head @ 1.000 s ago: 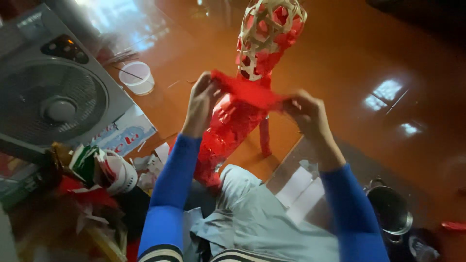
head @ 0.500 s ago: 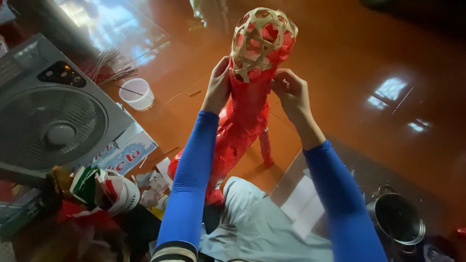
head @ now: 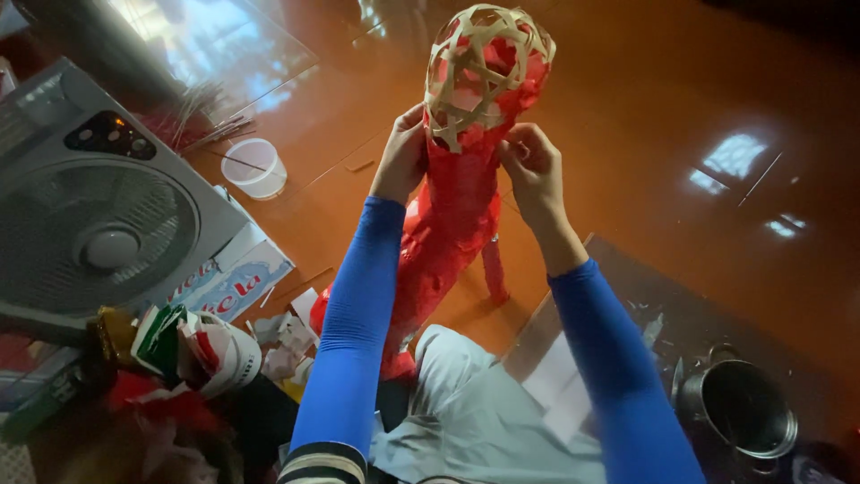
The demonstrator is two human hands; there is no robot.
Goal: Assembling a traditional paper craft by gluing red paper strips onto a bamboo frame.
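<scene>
Both hands (head: 466, 161) flank the red figure's (head: 452, 215) neck.

You sit on a glossy orange-brown floor (head: 681, 99) that mirrors the windows. Take the grey box fan (head: 94, 224) lying flat on it as your landmark. Just beyond the fan's far corner stands a small white plastic cup (head: 254, 167), with a bundle of thin sticks (head: 193, 116) behind it. Against the fan's near edge lies a printed carton (head: 228, 282). Well across from the fan, a steel pot (head: 748, 419) rests on a dark mat (head: 681, 323).
</scene>
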